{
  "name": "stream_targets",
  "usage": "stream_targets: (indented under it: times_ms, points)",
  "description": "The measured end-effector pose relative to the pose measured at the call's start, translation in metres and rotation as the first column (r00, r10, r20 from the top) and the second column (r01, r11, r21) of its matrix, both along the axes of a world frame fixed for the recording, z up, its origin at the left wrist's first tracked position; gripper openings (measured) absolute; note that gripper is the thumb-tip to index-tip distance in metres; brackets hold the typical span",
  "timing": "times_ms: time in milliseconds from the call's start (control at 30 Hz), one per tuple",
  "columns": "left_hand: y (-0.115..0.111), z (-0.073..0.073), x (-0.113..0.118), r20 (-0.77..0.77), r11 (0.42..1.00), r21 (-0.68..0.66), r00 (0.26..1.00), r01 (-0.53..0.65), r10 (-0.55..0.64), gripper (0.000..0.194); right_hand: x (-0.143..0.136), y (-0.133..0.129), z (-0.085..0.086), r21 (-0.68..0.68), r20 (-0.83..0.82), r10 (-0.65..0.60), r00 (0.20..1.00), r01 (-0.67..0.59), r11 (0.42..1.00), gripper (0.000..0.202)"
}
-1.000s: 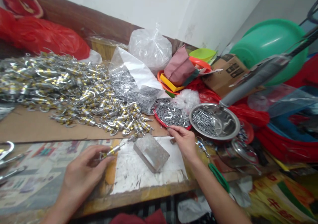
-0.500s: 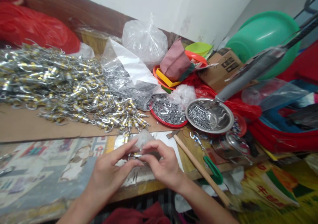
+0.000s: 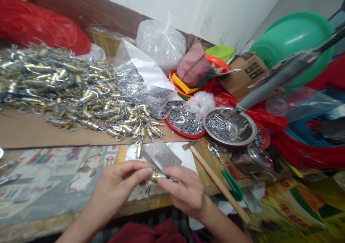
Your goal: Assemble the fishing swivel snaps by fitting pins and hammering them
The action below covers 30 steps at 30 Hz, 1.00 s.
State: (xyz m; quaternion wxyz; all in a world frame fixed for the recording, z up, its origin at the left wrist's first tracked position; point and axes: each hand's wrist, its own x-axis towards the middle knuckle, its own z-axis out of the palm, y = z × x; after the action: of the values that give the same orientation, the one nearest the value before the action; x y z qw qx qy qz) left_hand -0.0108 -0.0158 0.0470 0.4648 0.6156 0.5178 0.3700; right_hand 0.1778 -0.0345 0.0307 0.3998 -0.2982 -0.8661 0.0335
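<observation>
A small silver-and-gold metal fitting is held between my two hands above the front of the bench. My left hand pinches its left end between thumb and fingers. On its right side, my right hand has its fingers closed round it, partly hiding that end. Just behind the hands, a grey metal block lies on white paper. Another silver-and-gold fitting rests at the block's left. Beyond it spreads a large pile of similar fittings on cardboard.
Right of my hands lie a wooden-handled hammer and a green-handled tool. A steel bowl of metal pins and a red tray of small metal pieces stand behind. A grey rod-like device slants over the bowl.
My hands have turned the fitting, so its gold band now shows. My right hand has shifted slightly right and down, leaving the grey block more exposed. The view has moved a little.
</observation>
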Motion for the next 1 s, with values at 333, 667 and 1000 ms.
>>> stream_targets:
  times_ms: [333, 667, 1000]
  points:
    - [-0.010, 0.002, 0.003, -0.132, 0.956, 0.291, 0.991, 0.043, -0.005, 0.014, -0.003, -0.004, -0.003, 0.009, 0.028, -0.132, 0.991, 0.132, 0.991, 0.029]
    - [-0.012, -0.016, 0.015, 0.232, 0.972, -0.229, 0.968, -0.044, 0.099, 0.024, -0.012, -0.017, -0.008, -0.407, -0.193, -0.274, 0.942, 0.177, 0.896, 0.014]
    - [-0.006, -0.026, 0.025, 0.430, 0.934, -0.356, 0.889, 0.008, 0.156, 0.065, 0.033, 0.055, 0.007, -0.437, 0.031, -0.434, 0.900, 0.403, 0.804, 0.014]
